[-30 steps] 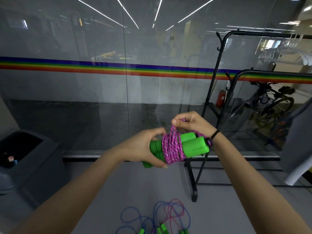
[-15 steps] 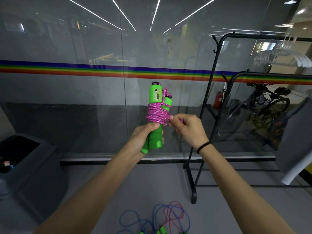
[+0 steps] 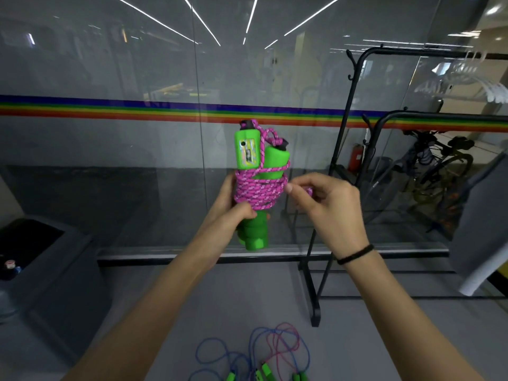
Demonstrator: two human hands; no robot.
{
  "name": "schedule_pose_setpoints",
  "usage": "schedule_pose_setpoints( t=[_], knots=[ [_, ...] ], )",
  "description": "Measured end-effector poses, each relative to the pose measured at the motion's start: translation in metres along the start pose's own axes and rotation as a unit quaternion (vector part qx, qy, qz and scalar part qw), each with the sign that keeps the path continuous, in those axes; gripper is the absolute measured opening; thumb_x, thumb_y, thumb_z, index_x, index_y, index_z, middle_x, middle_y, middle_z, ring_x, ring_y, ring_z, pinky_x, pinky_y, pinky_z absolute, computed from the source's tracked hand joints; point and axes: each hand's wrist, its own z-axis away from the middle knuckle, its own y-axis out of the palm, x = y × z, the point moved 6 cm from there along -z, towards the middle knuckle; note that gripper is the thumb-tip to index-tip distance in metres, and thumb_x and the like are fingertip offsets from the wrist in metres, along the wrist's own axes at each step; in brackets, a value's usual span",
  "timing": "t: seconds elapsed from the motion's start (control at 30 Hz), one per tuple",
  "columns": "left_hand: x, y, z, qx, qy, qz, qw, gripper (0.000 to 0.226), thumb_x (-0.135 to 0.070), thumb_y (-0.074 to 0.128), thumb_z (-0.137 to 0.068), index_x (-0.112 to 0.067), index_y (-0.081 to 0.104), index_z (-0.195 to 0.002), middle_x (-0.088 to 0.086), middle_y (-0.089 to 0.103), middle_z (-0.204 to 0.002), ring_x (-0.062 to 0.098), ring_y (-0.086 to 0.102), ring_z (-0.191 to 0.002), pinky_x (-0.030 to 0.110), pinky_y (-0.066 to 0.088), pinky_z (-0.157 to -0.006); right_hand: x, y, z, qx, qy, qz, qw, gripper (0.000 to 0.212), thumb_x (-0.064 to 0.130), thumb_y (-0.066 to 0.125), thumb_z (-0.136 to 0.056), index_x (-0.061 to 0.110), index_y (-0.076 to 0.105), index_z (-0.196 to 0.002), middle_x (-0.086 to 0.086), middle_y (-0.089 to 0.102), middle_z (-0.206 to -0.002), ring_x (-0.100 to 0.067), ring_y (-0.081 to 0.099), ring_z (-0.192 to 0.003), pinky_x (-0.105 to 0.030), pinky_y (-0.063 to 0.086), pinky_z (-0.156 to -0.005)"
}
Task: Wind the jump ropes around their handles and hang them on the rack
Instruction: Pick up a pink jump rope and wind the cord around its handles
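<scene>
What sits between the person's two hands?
Head view: two green handles wound with pink rope; left hand grips them, right hand pinches the rope.

handles (image 3: pixel 248 149): two, green, side by side, upright, gripped low by left hand (image 3: pixel 233 213) | pink rope (image 3: pixel 259 191): coiled round their middle, end pinched by right hand (image 3: pixel 330 204) | other ropes (image 3: pixel 254 350): blue, pink, loose on floor | rack (image 3: pixel 315 312): black, standing right

the pink rope (image 3: pixel 259 192) is braided cord with a rough weave. the green handles (image 3: pixel 254 232) look like matt foam below and glossy plastic at the top. the rack (image 3: pixel 315 309) is black, smooth metal tube. the glass wall (image 3: pixel 110 64) is glossy.
</scene>
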Motion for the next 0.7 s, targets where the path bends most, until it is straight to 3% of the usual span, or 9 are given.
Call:
schedule_pose_setpoints(
  t=[0.1,0.2,0.33,0.47,0.7],
  knots=[
    [-0.007,0.014,0.005,-0.016,-0.008,0.111,0.994,0.076,-0.027,0.056,-0.051,-0.016,0.049,-0.126,0.007,0.066,-0.101,0.023,0.065,-0.083,0.042,0.054,-0.078,0.017,-0.01,0.005,-0.062,-0.007,-0.042,0.997,0.009,0.023,0.071,-0.077,0.015,0.07,-0.082,0.0,0.07,-0.074,-0.01,0.064,-0.066,-0.032,0.056,-0.067],
    [-0.012,0.022,0.009,-0.026,-0.037,0.095,0.994,0.071,-0.031,0.073,-0.057,-0.015,0.052,-0.122,0.007,0.066,-0.096,0.019,0.064,-0.075,0.028,0.053,-0.06,0.024,-0.012,0.006,-0.071,-0.011,-0.095,0.993,0.009,0.017,0.071,-0.078,0.012,0.067,-0.084,0.002,0.069,-0.078,-0.01,0.065,-0.071,-0.027,0.056,-0.07],
    [-0.008,0.019,0.009,-0.051,-0.068,0.067,0.994,0.057,-0.037,0.073,-0.07,-0.016,0.056,-0.12,0.004,0.069,-0.093,0.021,0.067,-0.076,0.028,0.053,-0.062,0.022,-0.006,0.008,-0.045,-0.017,-0.143,0.989,0.01,0.01,0.065,-0.082,0.014,0.068,-0.091,0.004,0.067,-0.086,-0.008,0.065,-0.083,-0.024,0.054,-0.077],
    [-0.005,0.015,0.009,-0.073,-0.067,0.072,0.993,0.052,-0.031,0.071,-0.069,-0.007,0.062,-0.113,0.016,0.07,-0.097,0.027,0.068,-0.077,0.027,0.055,-0.062,0.018,-0.004,0.007,-0.055,-0.036,-0.117,0.991,0.014,0.008,0.063,-0.083,0.012,0.071,-0.093,-0.008,0.057,-0.094,-0.003,0.053,-0.092,-0.01,0.044,-0.075],
    [-0.004,0.014,0.005,-0.11,-0.06,0.062,0.99,0.029,-0.017,0.063,-0.084,0.001,0.064,-0.107,0.017,0.069,-0.087,0.02,0.066,-0.062,0.024,0.052,-0.053,0.027,0.004,0.015,-0.002,-0.113,-0.099,0.989,0.022,-0.003,0.057,-0.085,0.008,0.069,-0.1,-0.005,0.064,-0.093,-0.005,0.059,-0.092,-0.014,0.046,-0.081]
  ],
)
